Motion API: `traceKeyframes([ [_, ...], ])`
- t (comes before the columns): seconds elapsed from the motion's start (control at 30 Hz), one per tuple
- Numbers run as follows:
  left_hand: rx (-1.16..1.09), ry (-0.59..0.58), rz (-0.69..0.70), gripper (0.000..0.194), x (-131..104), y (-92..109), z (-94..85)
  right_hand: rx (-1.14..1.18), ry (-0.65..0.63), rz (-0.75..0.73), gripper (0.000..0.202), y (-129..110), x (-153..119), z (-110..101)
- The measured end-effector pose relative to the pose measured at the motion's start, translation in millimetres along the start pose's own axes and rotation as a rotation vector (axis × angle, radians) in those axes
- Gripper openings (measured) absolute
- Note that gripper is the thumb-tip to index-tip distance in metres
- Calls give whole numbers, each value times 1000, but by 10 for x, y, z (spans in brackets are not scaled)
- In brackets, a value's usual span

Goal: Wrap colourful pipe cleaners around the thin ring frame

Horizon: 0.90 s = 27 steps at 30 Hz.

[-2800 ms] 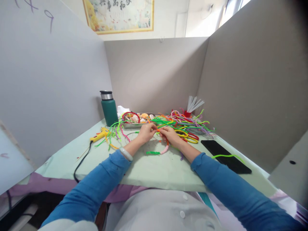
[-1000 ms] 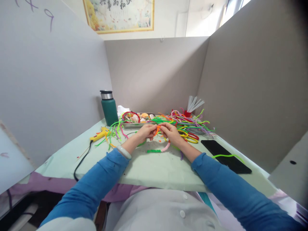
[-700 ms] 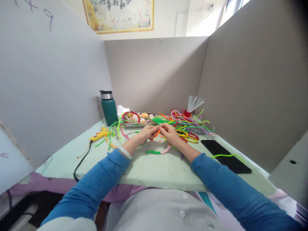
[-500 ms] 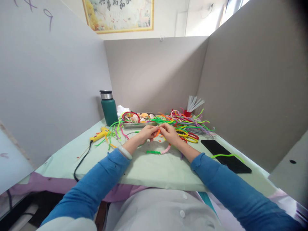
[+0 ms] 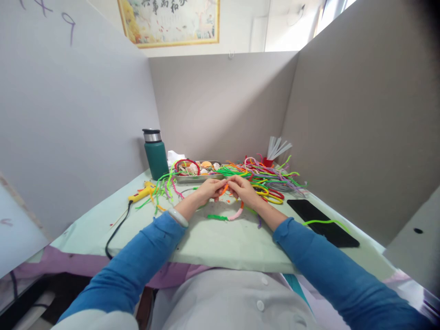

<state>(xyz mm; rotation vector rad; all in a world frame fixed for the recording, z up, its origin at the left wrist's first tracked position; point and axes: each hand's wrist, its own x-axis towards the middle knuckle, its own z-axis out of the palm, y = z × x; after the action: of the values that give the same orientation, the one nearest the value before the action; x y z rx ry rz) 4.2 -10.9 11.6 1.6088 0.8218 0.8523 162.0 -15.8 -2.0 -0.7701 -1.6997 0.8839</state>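
Over the middle of the table, my left hand (image 5: 212, 189) and my right hand (image 5: 241, 189) meet at their fingertips. Both are closed in a pinch on an orange pipe cleaner (image 5: 224, 189), which shows between them. Below my right hand hangs a curved multicoloured strand (image 5: 235, 214) with orange, pink and green stretches; its green end points left. Whether it joins the orange piece is hidden by my fingers. Just behind my hands lies a heap of colourful pipe cleaners (image 5: 268, 176).
A metal tray (image 5: 199, 179) holds shells and small pieces. To its left stand a green bottle (image 5: 156, 158) and a yellow glue gun (image 5: 141, 192) with a black cord. White sticks (image 5: 277, 149) rise from a red cup. A black phone-like slab (image 5: 323, 223) lies right; grey panels (image 5: 223, 101) enclose the table.
The hanging multicoloured strand has shifted slightly left, and more of its orange part shows below my right hand. My hands stay almost in the same place, still pinching.
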Motion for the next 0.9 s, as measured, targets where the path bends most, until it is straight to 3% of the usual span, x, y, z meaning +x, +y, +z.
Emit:
traceKeyframes([
  [0.3, 19, 34, 38, 39, 9, -8, 23, -108, 58, -32, 20, 86, 34, -20],
  [0.67, -48, 44, -6, 34, 23, -6, 11, 131, 21, 82, 26, 45, -2, -29],
  [0.9, -14, 13, -13, 35, 17, -24, -3, 137, 2, 85, 22, 60, 3, -24],
])
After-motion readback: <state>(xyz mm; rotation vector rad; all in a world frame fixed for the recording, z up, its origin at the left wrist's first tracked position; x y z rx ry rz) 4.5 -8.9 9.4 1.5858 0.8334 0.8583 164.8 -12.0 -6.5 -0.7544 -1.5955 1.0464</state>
